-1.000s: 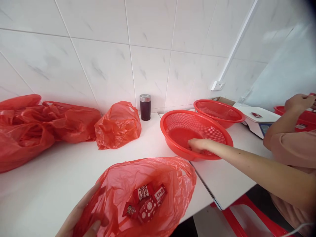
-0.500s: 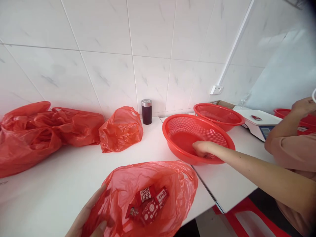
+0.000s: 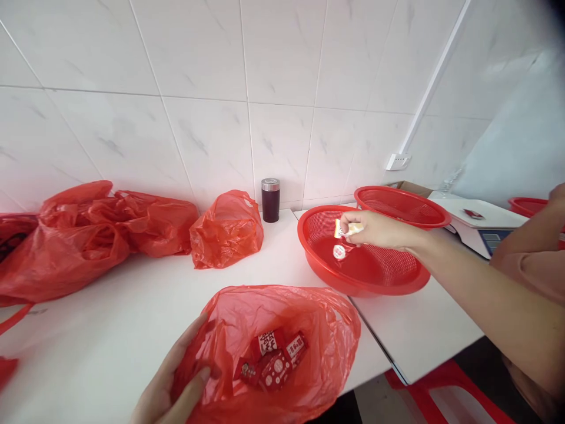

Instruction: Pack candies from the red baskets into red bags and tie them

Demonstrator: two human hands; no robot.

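Left hand (image 3: 163, 383): nearest item; thumb and fingers grasp the left side of an open red bag (image 3: 338, 347), holding its mouth spread.

Open red bag: on the white table (image 3: 132, 335); mouth tilted toward the viewer, longer from left to right. Contents: several red packets (image 3: 276, 368), lying together at the bottom.

Right hand (image 3: 375, 229): over the mouth of the near red basket (image 3: 362, 287), fingers closed on a yellow-and-white packet (image 3: 356, 227), visible length roughly crosswise, and a red packet with a white round mark (image 3: 339, 252), hanging just below the fingers. Height above the basket floor: cannot tell.

Governing relation: bag mouth lies nearer and to the left of the right hand's load; the bag's right rim is near the basket's front edge. Left hand nearer the bag; right hand nearer the basket.

Behind, left to right: piled red bags (image 3: 88, 241); smaller red bag (image 3: 227, 232); dark tumbler (image 3: 271, 203), silver lid, upright; far red basket (image 3: 404, 203); white scale (image 3: 454, 206) bearing a small red wrapper (image 3: 473, 214); co-worker's sleeve (image 3: 542, 259).
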